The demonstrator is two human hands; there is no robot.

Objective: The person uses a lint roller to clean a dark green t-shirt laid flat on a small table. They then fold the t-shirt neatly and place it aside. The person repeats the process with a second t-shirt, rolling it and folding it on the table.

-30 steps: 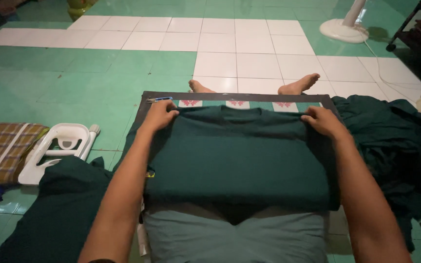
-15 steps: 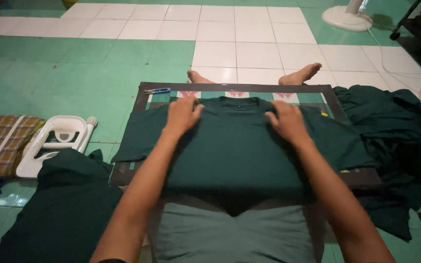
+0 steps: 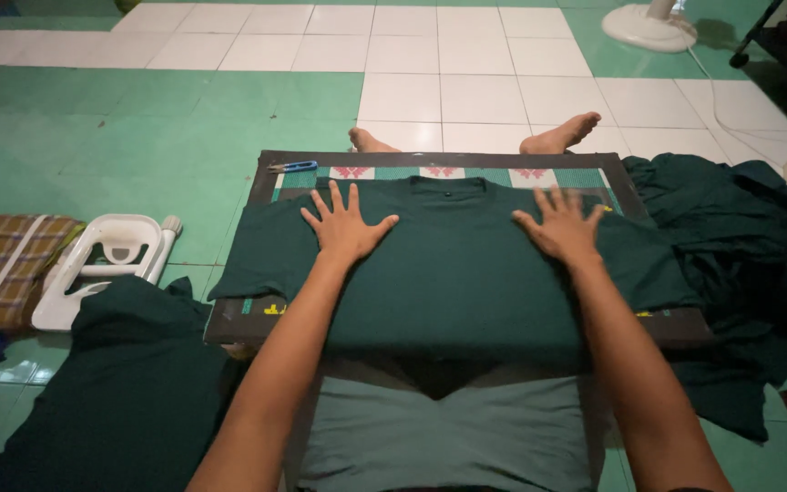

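A dark green T-shirt (image 3: 453,273) is lying spread flat on a dark-framed board (image 3: 448,160) across the person's lap; the left hand (image 3: 346,225) and right hand (image 3: 561,225) are pressing on it palms down, fingers splayed, grasping nothing; blue snips (image 3: 291,167) are lying at the board's far left corner.

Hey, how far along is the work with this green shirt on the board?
Done: the dark green shirt lies spread on the dark-framed board, collar away from the person, sleeves out to both sides. In hand: the left hand and right hand press flat on its chest, fingers spread. Left: the sleeves aren't folded in, and a heap of green garments lies to the right.
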